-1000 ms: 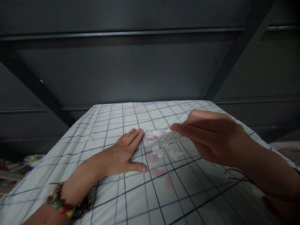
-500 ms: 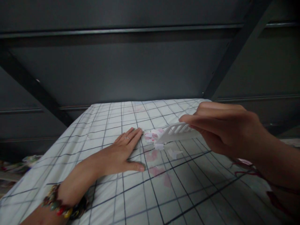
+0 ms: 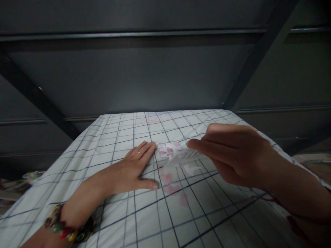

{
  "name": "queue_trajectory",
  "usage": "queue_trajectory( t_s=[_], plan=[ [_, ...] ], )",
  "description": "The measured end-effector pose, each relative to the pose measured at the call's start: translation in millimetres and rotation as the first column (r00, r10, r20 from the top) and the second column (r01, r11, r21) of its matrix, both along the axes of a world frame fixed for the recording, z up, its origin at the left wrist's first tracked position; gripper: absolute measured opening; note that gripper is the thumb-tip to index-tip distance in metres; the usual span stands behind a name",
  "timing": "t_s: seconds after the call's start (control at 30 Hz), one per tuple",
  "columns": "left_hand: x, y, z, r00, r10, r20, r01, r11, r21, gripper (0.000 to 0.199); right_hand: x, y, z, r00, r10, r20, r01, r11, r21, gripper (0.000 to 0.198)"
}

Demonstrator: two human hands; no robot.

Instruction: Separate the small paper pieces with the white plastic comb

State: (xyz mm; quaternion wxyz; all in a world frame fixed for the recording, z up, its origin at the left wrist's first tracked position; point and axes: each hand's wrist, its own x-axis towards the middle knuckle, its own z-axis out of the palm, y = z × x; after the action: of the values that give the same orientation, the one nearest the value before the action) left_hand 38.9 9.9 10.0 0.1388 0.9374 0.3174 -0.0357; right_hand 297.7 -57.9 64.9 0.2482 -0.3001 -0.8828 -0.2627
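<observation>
Your right hand has its fingers clamped on the right end of a white slotted tool, held tilted over the checked cloth. The tool's lower left edge is at a small heap of white and pink scraps; you cannot tell whether they touch. It looks light and fairly stiff, probably plastic (blur hides its exact form), so a pinch at that end should suffice. The scraps seem thin, soft and easily scattered, best held by a corner. Your left hand lies flat, fingers nearly together, thumb spread, gripping nothing. Any container in the clutter at far left is too blurred to make out.
</observation>
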Motion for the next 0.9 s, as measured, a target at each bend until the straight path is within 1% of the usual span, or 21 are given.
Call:
queue_trajectory(
  t_s=[0.07,0.17,0.23,0.33,0.4,0.5,0.6,0.7,0.8,0.9],
  plan=[
    [-0.3,0.1,0.8,1.000,0.007,-0.013,-0.007,1.000,-0.005,0.100,-4.2,-1.1,-0.5,1.000,0.020,0.013,-0.020,0.999,0.040,0.027],
    [1.5,-0.4,3.4,0.998,0.039,-0.051,-0.040,0.999,-0.026,0.104,-6.8,-4.7,0.9,0.999,0.035,0.028,-0.036,0.999,0.031,0.028],
    [2.5,-0.9,4.5,0.997,0.053,-0.062,-0.055,0.998,-0.034,0.105,-7.0,-6.6,1.9,1.000,0.022,0.020,-0.022,0.999,0.034,0.027],
    [1.3,-1.3,4.8,0.998,0.036,-0.046,-0.037,0.999,-0.023,0.104,-8.7,-6.4,1.3,1.000,0.017,-0.002,-0.017,0.997,0.070,0.026],
    [-0.9,-1.3,4.9,0.999,0.022,-0.044,-0.023,1.000,-0.018,0.103,-10.5,-5.2,-0.2,0.999,0.053,0.003,-0.053,0.998,0.047,0.025],
    [-3.9,-0.8,5.7,0.998,0.021,-0.063,-0.022,0.999,-0.027,0.106,-11.1,-5.0,-1.0,0.995,0.099,0.019,-0.098,0.995,-0.022,0.026],
    [-5.1,0.0,6.6,0.998,0.012,-0.057,-0.014,0.999,-0.037,0.109,-7.8,-7.0,1.6,0.995,0.103,0.016,-0.102,0.994,-0.033,0.026],
    [-3.7,-0.2,7.8,0.999,0.004,-0.044,-0.007,0.998,-0.055,0.112,-2.8,-10.6,6.7,0.998,0.047,0.028,-0.048,0.998,0.041,0.026],
    [0.2,-2.4,11.0,0.997,0.029,-0.066,-0.035,0.996,-0.088,0.117,0.4,-18.6,12.1,0.997,-0.069,0.026,0.065,0.991,0.115,0.028],
    [4.0,-5.4,14.9,0.993,0.050,-0.106,-0.062,0.992,-0.108,0.120,-0.9,-33.4,15.6,0.988,-0.150,0.040,0.145,0.982,0.122,0.029]
  ],
)
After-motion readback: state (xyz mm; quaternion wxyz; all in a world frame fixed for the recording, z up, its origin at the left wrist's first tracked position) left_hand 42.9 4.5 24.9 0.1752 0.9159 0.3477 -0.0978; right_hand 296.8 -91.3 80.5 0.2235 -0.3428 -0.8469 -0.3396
